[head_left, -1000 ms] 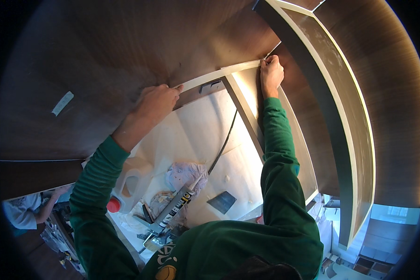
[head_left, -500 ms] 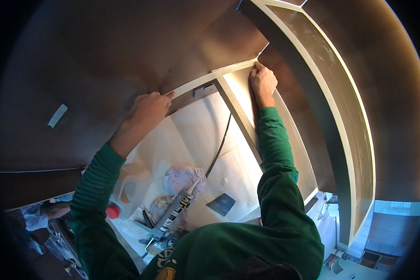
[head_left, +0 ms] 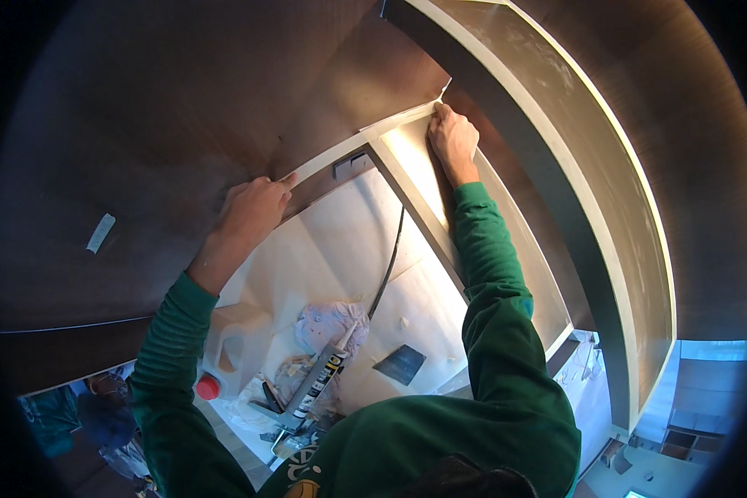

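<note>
Along the joint between the brown panel (head_left: 158, 100) and the lit frame runs a pale tape-like strip (head_left: 328, 158). My left hand (head_left: 251, 207) is at its lower left end, the index finger laid along the strip and the other fingers curled against the panel edge. At the far corner my right hand (head_left: 454, 139) is closed, its fingertips pressed on the strip's other end. What lies beneath those fingertips is hidden. Between the hands, a narrow divider (head_left: 415, 203) meets the strip from below.
Below my arms a pale surface holds a caulking gun (head_left: 315, 390), crumpled plastic (head_left: 332, 324), a dark flat plate (head_left: 399, 365) and a translucent jug (head_left: 234, 349) with a red cap. A curved pale-edged frame (head_left: 548, 158) rises at right. A tape piece (head_left: 100, 233) sticks to the left panel.
The view has shifted slightly, so both hands and the frame appear a little further left. Both hands keep their places on the strip.
</note>
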`<state>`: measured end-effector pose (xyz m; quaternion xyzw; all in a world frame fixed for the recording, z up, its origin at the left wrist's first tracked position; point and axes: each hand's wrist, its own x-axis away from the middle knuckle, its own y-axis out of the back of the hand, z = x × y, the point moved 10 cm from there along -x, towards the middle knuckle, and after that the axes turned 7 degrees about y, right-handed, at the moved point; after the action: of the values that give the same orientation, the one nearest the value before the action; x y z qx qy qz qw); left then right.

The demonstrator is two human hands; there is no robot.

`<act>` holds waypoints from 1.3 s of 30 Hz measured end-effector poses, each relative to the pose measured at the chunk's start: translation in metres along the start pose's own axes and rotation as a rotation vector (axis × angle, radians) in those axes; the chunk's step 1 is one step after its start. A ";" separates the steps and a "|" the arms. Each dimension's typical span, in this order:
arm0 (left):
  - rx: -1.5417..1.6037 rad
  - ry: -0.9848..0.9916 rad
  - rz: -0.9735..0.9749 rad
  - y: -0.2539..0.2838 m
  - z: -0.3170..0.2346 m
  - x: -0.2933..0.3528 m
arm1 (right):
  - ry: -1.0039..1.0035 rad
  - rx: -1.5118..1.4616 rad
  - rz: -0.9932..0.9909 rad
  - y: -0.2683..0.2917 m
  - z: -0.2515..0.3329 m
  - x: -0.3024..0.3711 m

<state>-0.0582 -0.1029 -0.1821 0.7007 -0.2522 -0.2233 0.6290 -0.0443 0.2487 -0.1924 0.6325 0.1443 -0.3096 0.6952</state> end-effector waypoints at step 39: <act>0.039 -0.046 -0.001 0.062 -0.022 0.016 | -0.065 0.048 0.135 -0.011 -0.001 -0.001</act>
<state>-0.0361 -0.1013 -0.1175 0.7076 -0.2707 -0.2347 0.6090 -0.0514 0.2496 -0.2006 0.6471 0.0713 -0.2859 0.7032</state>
